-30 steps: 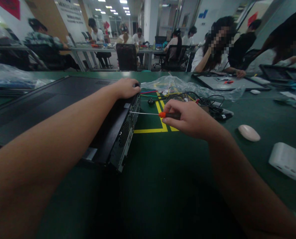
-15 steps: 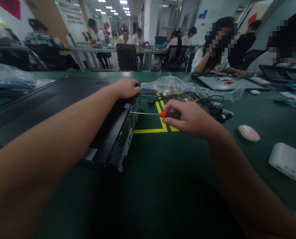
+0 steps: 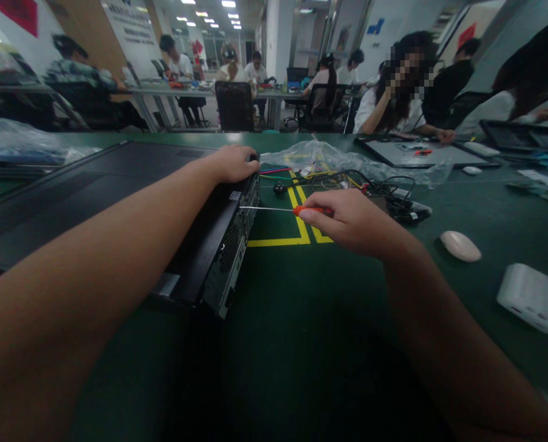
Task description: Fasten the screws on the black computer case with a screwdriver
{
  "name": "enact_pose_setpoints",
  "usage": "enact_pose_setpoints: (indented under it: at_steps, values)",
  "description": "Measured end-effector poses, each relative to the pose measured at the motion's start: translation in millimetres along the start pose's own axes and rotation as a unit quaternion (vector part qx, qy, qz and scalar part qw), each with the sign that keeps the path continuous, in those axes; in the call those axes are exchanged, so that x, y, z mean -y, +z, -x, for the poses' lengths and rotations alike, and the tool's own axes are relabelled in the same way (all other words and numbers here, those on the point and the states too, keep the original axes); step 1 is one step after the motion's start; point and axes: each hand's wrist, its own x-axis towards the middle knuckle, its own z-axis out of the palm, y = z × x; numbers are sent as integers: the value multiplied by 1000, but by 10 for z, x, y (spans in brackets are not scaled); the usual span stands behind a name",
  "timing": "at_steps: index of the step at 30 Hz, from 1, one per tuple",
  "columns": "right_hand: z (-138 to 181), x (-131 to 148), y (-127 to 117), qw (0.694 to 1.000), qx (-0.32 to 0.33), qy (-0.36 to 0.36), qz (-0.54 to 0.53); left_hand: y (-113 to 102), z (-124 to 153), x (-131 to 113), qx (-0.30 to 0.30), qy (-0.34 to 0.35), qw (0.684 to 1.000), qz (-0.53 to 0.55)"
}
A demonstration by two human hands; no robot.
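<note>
A black computer case (image 3: 131,178) lies flat on the green table, its metal rear panel (image 3: 230,258) facing right. My left hand (image 3: 234,163) presses on the case's top near the far right corner, fingers curled at the edge; some fingertips are hidden. In my right hand (image 3: 343,215) is a screwdriver (image 3: 300,210), held by its red and dark handle between thumb and fingers. Its thin shaft points left, the tip meeting the rear panel near the top edge. Whether a screw sits at the tip is too small to tell.
Behind my right hand lie tangled cables (image 3: 370,184) and a clear plastic bag (image 3: 320,152). A white mouse (image 3: 461,246) and a white box-shaped device (image 3: 532,298) stand to the right. Across the table a person (image 3: 398,92) sits by a flat panel (image 3: 421,153).
The screwdriver handle has turned in my right hand, showing more red, and my fingers have shifted around it. My left hand and the computer case have stayed put.
</note>
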Motion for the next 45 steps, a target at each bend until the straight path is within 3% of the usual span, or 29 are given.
enact_pose_setpoints:
  at_steps: [45]
  values:
    - [11, -34, -4, 1000, 6, -2, 4, -25, 33, -21, 2, 1, 1000, 14]
